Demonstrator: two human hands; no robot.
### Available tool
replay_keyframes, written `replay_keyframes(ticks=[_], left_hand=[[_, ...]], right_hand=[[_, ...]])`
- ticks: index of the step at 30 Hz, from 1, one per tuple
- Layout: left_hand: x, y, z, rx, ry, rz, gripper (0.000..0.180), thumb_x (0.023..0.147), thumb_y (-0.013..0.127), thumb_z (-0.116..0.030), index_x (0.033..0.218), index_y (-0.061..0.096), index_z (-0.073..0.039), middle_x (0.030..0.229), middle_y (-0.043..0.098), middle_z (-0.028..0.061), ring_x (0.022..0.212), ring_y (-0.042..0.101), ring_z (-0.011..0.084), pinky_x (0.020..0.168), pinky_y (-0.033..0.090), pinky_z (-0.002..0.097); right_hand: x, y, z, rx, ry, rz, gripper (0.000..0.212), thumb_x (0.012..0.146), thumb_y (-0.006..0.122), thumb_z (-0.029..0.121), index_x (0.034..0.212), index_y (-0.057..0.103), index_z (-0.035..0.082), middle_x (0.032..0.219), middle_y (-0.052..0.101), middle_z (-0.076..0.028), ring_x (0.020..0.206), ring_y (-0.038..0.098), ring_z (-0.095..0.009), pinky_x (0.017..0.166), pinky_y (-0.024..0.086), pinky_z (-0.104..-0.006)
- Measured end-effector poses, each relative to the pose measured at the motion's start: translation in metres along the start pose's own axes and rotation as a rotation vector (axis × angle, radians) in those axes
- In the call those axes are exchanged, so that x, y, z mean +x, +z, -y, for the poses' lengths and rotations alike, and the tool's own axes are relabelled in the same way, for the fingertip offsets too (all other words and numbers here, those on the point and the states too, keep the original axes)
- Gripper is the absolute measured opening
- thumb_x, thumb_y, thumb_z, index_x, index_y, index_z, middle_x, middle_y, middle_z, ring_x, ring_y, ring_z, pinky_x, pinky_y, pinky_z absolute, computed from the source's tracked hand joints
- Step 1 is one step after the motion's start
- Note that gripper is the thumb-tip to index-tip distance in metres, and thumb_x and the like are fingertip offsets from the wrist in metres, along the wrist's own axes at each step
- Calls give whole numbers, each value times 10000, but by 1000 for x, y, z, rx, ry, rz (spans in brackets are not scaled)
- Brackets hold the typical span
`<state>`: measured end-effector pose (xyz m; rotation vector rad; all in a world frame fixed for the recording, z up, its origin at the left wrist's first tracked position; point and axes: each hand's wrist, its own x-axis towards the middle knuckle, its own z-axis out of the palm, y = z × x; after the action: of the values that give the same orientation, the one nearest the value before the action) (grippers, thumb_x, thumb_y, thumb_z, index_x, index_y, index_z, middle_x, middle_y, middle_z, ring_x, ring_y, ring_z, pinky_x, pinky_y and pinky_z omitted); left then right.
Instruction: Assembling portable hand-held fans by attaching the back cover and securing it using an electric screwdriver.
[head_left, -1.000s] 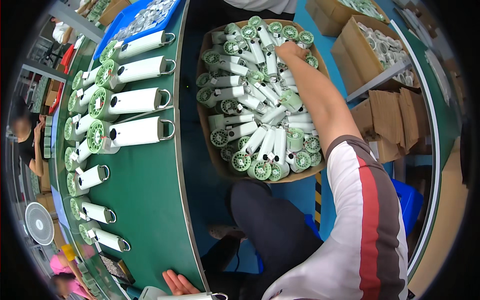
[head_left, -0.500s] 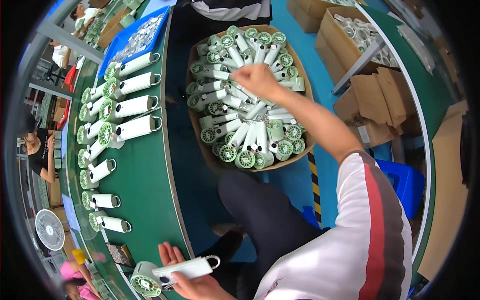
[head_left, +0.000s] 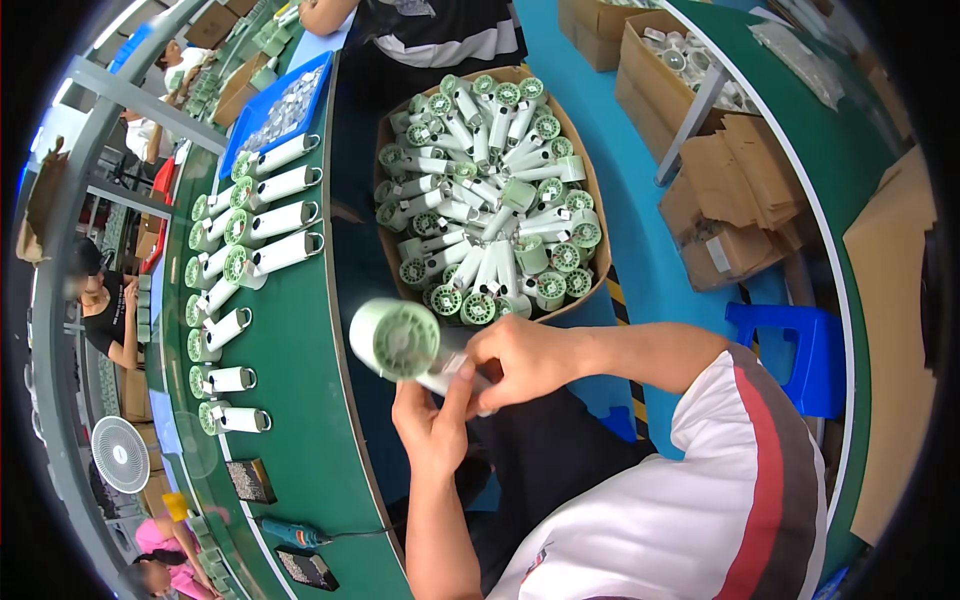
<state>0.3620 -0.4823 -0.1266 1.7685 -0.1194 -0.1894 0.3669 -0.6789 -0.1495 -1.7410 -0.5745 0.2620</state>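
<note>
Between my hands is a handheld fan, blurred by motion, its round pale-green slotted head tilted up to the left. My left hand grips its white handle from below, thumb on top. On the handle's near end, the fingers of my right hand are closed; they hide much of it. Just beyond stands a large cardboard box heaped with similar green-and-white fans. To the left, several more fans lie in rows on the green workbench, with wrist loops at their handle ends.
On the bench sit a teal electric screwdriver with a cord, two black boxes of small parts, and a blue tray of grey parts. A blue stool and cardboard boxes stand right. Other people work beyond the bench.
The fan has moved from above the bench's near edge up and right, before the box. My right hand has come down from over the heap and closed on the handle. The view has shifted slightly.
</note>
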Motion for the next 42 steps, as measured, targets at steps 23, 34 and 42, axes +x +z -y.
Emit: replay_keyframes(ticks=[23,34,42], left_hand=[[-17,-85,-10,1258,169,-244,941,823,833,-469,1486,427,62,1573,347,334,1466,325,524,1204,252,617],[-15,-86,-13,1188,162,-236,1026,752,853,-580,1459,460,50,1537,364,349,1460,327,530,1171,267,658],[-15,-86,-10,1185,179,-241,1032,768,840,-584,1470,445,62,1541,351,362,1460,321,534,1186,244,655]], right_hand=[[154,-223,-357,887,694,-1600,349,857,826,130,1082,630,-52,967,667,-196,729,684,-309,608,637,-434],[124,-267,-386,824,751,-1417,481,920,744,134,1322,534,-26,1252,604,-210,1006,667,-365,661,688,-432],[109,-275,-373,613,886,-1277,452,946,711,169,1357,554,68,1305,586,-180,1046,668,-383,640,686,-452]])
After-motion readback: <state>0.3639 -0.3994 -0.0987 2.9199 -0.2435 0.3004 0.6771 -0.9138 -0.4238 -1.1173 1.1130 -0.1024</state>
